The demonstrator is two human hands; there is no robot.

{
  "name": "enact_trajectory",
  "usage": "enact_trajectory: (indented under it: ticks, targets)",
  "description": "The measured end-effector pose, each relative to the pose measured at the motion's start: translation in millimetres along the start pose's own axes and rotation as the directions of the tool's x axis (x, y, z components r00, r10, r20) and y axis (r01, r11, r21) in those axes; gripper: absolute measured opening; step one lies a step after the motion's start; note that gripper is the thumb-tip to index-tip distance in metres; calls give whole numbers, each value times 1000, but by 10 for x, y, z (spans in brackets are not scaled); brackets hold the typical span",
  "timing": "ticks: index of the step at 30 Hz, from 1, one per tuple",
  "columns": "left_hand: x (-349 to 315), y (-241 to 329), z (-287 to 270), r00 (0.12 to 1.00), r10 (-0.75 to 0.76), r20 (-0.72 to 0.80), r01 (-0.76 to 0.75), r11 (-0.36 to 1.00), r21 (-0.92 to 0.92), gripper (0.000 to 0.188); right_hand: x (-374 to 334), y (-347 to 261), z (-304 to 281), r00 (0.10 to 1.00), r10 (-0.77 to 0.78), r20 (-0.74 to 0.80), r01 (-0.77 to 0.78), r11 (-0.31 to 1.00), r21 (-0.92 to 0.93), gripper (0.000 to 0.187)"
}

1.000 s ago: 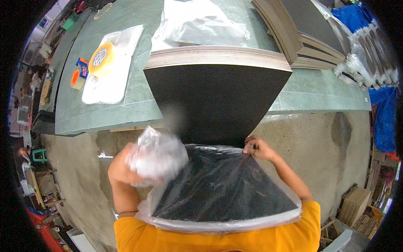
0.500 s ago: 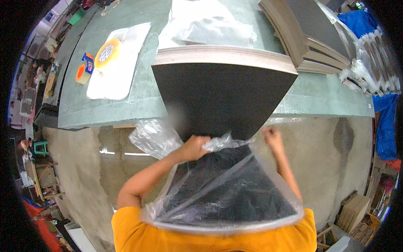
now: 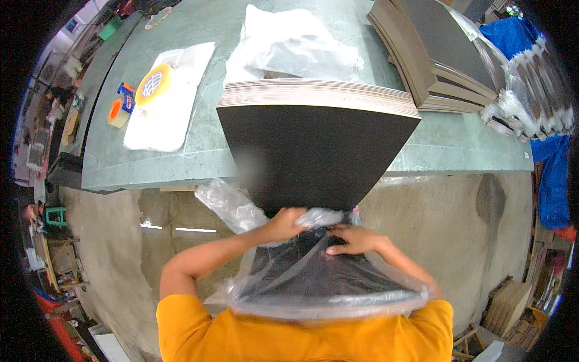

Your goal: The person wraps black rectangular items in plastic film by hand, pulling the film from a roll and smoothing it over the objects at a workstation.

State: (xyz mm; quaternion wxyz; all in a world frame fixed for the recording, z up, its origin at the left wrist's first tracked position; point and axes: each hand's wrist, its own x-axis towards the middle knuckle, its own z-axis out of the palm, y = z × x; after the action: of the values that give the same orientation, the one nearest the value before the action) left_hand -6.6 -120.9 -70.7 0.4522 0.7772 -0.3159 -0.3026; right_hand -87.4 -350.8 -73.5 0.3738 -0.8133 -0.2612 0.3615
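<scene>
A thick stack of black-faced boards (image 3: 316, 142) with pale edges lies at the table's front edge and juts toward me. Nearer my body, a clear plastic bag (image 3: 338, 300) spreads over a dark surface that shows through it. My left hand (image 3: 284, 225) is closed around the bunched plastic just below the stack's near edge. Beside it, my right hand (image 3: 357, 240) lies on the plastic with fingers spread and thumb apart. More crumpled plastic hangs to the left of my left hand.
On the green table (image 3: 199, 154) lie a white packet (image 3: 163, 130), a large yellow tape roll (image 3: 152, 84), a tape dispenser (image 3: 122, 107) and white plastic sheeting (image 3: 295, 42). Another stack of boards (image 3: 449, 54) stands back right, beside plastic-wrapped bundles (image 3: 537, 84).
My right hand has come inward from the right of the stack and now rests on the plastic. The left hand keeps its grip. The bag's near edge has shifted up slightly.
</scene>
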Motion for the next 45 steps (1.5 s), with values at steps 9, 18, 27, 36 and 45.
enact_trajectory:
  ticks: [9,18,27,36,45]
  targets:
    - [353,1488,-1178,846,294,-444,-311,950,36,20,60,-1256,-1207,839,-11,-544,414,662,625,24]
    - [89,1543,-1221,863,91,-496,-164,981,-106,54,67,-954,-1049,685,160,-711,580,471,665,36]
    - [134,1326,-804,774,-271,-573,-187,767,-614,42,194,-1222,-933,446,-32,-894,493,843,215,14]
    - [-32,1288,-1309,722,340,-602,-286,940,187,28,-253,-710,-1092,603,80,-793,615,587,527,50]
    - [-80,1150,-1249,879,152,-452,-190,981,-41,32,60,-1024,-1248,913,-113,-392,401,427,810,38]
